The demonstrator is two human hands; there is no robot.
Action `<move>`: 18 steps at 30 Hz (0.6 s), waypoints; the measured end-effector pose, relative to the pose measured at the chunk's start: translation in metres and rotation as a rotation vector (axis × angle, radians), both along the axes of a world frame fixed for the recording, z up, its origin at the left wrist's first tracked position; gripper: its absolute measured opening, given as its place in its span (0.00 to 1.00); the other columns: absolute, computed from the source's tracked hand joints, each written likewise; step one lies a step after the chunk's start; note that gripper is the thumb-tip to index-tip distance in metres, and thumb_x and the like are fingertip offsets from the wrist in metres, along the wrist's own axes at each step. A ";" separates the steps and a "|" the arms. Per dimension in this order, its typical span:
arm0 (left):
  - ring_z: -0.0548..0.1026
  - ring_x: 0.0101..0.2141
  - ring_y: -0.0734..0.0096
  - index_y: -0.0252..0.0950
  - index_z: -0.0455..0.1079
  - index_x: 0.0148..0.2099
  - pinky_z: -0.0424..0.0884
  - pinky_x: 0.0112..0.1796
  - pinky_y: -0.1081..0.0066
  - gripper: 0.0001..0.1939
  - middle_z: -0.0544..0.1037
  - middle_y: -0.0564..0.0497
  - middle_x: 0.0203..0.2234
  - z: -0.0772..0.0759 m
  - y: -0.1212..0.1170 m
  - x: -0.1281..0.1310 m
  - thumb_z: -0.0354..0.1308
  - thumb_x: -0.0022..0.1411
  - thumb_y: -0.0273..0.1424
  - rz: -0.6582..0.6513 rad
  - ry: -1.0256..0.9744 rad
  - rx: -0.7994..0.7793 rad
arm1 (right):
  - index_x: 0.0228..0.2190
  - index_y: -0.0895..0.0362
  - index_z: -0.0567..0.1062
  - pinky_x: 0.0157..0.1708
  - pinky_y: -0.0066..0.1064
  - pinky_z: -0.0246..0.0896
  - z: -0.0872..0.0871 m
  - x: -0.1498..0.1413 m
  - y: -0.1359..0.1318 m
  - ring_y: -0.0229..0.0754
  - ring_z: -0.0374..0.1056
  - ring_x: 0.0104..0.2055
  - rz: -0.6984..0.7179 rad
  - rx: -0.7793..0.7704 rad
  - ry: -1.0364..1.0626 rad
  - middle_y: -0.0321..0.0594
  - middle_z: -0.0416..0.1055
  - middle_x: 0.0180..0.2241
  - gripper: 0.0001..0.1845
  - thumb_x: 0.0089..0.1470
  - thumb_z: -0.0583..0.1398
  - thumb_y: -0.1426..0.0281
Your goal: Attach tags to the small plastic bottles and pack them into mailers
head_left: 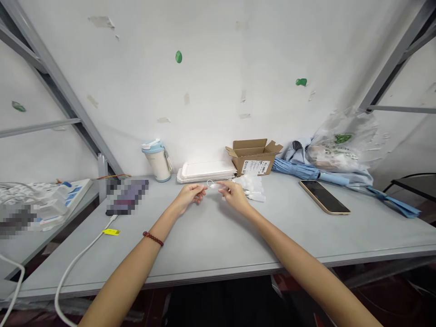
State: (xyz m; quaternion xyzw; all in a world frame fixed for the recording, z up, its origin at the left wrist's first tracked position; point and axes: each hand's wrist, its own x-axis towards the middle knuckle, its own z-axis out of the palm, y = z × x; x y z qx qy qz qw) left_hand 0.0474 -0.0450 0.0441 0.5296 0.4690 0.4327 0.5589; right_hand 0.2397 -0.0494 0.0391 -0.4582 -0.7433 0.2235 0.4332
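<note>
Over the middle of the table, my left hand (190, 197) is closed, its thumb and forefinger pinched at the end of a thin white loop of cord (209, 182). A small whitish piece (214, 185) hangs on that cord, too small to name exactly. My right hand (235, 195) is closed around the other side of this piece, and its fingers cover part of it. Just behind and right of my right hand lies a pile of small white and clear plastic pieces (251, 183); one whitish tube-like piece (256, 197) lies in front.
Behind my hands are stacked white trays (207, 170) and an open cardboard box (254, 154). A cup (157, 161) and a cabled phone (128, 197) are at left. To the right lie another phone (323, 197), a folded blue umbrella (296, 169) and a plastic bag (340, 150).
</note>
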 end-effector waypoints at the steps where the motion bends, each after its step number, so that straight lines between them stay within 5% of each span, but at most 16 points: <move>1: 0.66 0.22 0.78 0.31 0.72 0.35 0.62 0.22 0.75 0.19 0.71 0.50 0.25 0.000 0.000 0.000 0.63 0.47 0.42 -0.006 0.009 0.005 | 0.41 0.56 0.76 0.36 0.30 0.63 0.000 0.000 -0.001 0.39 0.70 0.33 0.009 -0.002 -0.011 0.41 0.76 0.36 0.16 0.50 0.57 0.77; 8: 0.65 0.20 0.79 0.32 0.70 0.26 0.62 0.22 0.74 0.16 0.69 0.53 0.20 0.000 0.001 -0.004 0.65 0.44 0.41 -0.048 0.119 0.046 | 0.43 0.58 0.74 0.36 0.28 0.60 -0.002 0.001 0.002 0.37 0.67 0.31 0.029 -0.017 -0.088 0.41 0.74 0.37 0.16 0.50 0.58 0.75; 12: 0.65 0.19 0.79 0.31 0.71 0.26 0.62 0.22 0.75 0.16 0.68 0.54 0.18 0.001 0.010 -0.022 0.65 0.43 0.41 0.117 0.174 0.072 | 0.44 0.62 0.71 0.33 0.27 0.58 -0.003 0.010 0.011 0.37 0.64 0.29 -0.093 -0.006 -0.174 0.39 0.72 0.30 0.17 0.50 0.55 0.78; 18: 0.63 0.17 0.79 0.31 0.68 0.22 0.60 0.18 0.76 0.16 0.67 0.54 0.15 -0.008 0.021 -0.047 0.65 0.40 0.40 0.270 0.295 0.014 | 0.41 0.59 0.73 0.33 0.28 0.55 0.007 0.014 0.005 0.41 0.67 0.35 -0.201 0.011 -0.440 0.43 0.72 0.35 0.13 0.55 0.52 0.74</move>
